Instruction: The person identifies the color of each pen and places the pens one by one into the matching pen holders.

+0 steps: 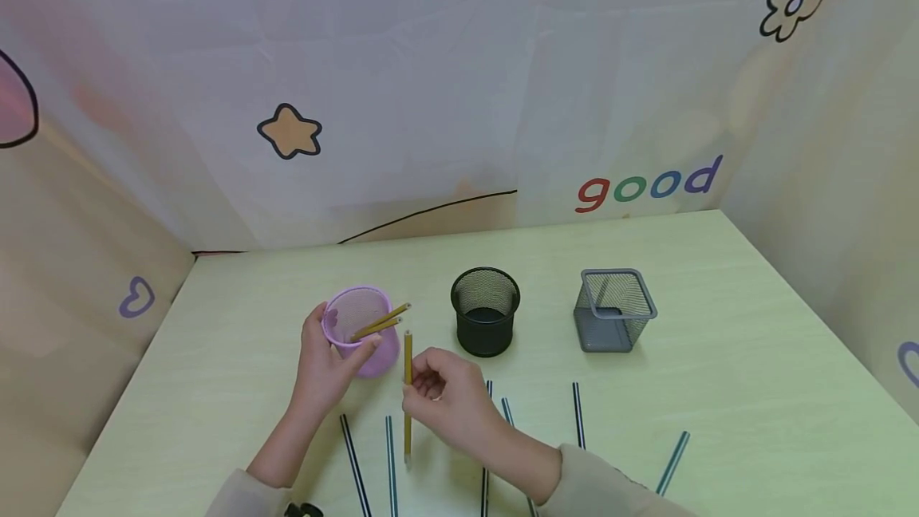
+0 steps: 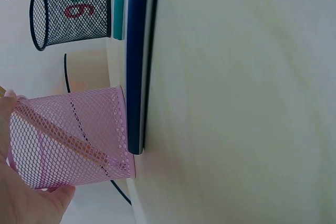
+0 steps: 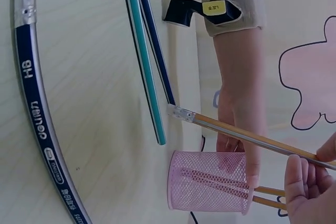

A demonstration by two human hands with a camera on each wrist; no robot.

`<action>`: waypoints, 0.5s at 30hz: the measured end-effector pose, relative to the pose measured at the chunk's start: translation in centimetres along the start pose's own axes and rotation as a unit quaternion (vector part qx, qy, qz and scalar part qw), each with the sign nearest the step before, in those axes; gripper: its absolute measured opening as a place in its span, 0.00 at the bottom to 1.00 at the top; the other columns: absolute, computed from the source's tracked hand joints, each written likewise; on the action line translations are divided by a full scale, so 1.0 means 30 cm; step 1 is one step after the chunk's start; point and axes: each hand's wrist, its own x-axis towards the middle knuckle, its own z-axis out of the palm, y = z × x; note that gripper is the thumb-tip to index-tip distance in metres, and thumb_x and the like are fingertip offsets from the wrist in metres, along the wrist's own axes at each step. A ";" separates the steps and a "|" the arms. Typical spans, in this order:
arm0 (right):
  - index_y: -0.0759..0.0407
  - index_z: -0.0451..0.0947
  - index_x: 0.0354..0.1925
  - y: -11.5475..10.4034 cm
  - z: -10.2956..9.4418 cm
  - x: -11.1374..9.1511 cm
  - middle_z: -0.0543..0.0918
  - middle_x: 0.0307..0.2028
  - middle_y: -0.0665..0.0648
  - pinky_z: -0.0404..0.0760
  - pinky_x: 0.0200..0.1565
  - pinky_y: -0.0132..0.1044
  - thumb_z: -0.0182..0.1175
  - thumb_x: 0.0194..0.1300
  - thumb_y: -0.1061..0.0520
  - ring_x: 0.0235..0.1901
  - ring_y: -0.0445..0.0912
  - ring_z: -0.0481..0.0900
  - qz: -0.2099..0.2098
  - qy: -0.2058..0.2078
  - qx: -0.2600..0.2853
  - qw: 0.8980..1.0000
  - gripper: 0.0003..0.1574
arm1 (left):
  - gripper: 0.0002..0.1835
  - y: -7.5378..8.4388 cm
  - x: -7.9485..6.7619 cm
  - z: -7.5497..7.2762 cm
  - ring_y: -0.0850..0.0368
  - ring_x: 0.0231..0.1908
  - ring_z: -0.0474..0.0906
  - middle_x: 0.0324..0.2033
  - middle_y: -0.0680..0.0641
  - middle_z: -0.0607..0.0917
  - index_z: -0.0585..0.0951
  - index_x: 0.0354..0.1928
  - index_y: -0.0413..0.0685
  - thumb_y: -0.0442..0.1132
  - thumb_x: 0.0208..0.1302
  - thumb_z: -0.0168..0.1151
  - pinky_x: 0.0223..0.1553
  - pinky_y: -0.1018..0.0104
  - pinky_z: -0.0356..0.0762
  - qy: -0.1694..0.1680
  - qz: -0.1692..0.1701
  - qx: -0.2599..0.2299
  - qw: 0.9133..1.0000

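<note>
My left hand [image 1: 326,369] grips the pink mesh pen holder [image 1: 380,357] around its side near the rim. Two yellow pencils [image 1: 380,325] lean inside it, their ends sticking out past the rim. Just right of the holder, my right hand [image 1: 452,397] pinches another yellow pencil [image 1: 408,421] between thumb and fingers, held nearly upright. That pencil's silver eraser end [image 3: 181,113] points down in the right wrist view. The left wrist view shows the pink holder [image 2: 73,135] from the side, with a pencil slanting behind its mesh.
A round black mesh holder [image 1: 485,333] stands in the middle, and a square grey mesh holder [image 1: 603,333] to its right. Dark blue pencils [image 1: 355,465] and teal pencils [image 1: 391,465] lie spread along the near side of the table [image 1: 747,389]. A printed cloth hangs behind.
</note>
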 end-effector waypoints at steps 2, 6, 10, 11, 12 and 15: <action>0.67 0.76 0.30 -0.001 0.002 0.000 0.80 0.28 0.59 0.78 0.30 0.26 0.58 0.52 0.71 0.27 0.36 0.73 -0.016 0.007 0.005 1.000 0.05 | 0.53 -0.001 0.001 0.000 0.37 0.66 0.58 0.65 0.32 0.58 0.45 0.71 0.35 0.47 0.56 0.69 0.66 0.42 0.59 0.001 0.001 0.001 1.000; 0.66 0.75 0.31 -0.007 0.005 0.002 0.79 0.29 0.61 0.80 0.32 0.28 0.58 0.52 0.71 0.29 0.36 0.74 -0.054 0.025 0.020 0.998 0.05 | 0.53 -0.002 0.003 0.001 0.37 0.66 0.58 0.65 0.32 0.58 0.45 0.71 0.35 0.46 0.56 0.70 0.66 0.42 0.60 0.002 -0.001 0.000 1.000; 0.66 0.74 0.31 -0.013 0.002 0.010 0.79 0.29 0.60 0.82 0.32 0.29 0.58 0.52 0.73 0.29 0.38 0.75 -0.102 0.044 0.029 0.993 0.07 | 0.54 -0.003 0.003 0.001 0.36 0.66 0.58 0.65 0.32 0.58 0.44 0.71 0.35 0.48 0.55 0.70 0.66 0.42 0.60 0.001 -0.002 0.001 1.000; 0.66 0.74 0.31 -0.014 0.001 0.012 0.79 0.29 0.60 0.82 0.32 0.30 0.58 0.51 0.73 0.29 0.38 0.76 -0.114 0.048 0.030 0.992 0.07 | 0.54 -0.003 0.003 0.000 0.36 0.66 0.58 0.65 0.32 0.57 0.44 0.71 0.35 0.48 0.55 0.70 0.66 0.42 0.60 0.001 -0.002 0.001 1.000; 0.66 0.74 0.31 -0.016 0.000 0.015 0.78 0.29 0.59 0.83 0.32 0.30 0.59 0.51 0.74 0.29 0.39 0.76 -0.125 0.052 0.031 0.990 0.08 | 0.54 -0.002 0.002 0.000 0.36 0.66 0.58 0.65 0.32 0.57 0.44 0.71 0.35 0.48 0.56 0.70 0.66 0.42 0.60 0.001 -0.002 0.002 1.000; 0.66 0.74 0.31 -0.024 -0.003 0.024 0.78 0.28 0.59 0.84 0.32 0.32 0.59 0.50 0.75 0.29 0.39 0.77 -0.155 0.065 0.034 0.985 0.09 | 0.54 -0.004 0.003 0.000 0.36 0.66 0.58 0.66 0.31 0.57 0.44 0.71 0.34 0.47 0.56 0.70 0.66 0.42 0.59 0.001 -0.002 0.000 1.000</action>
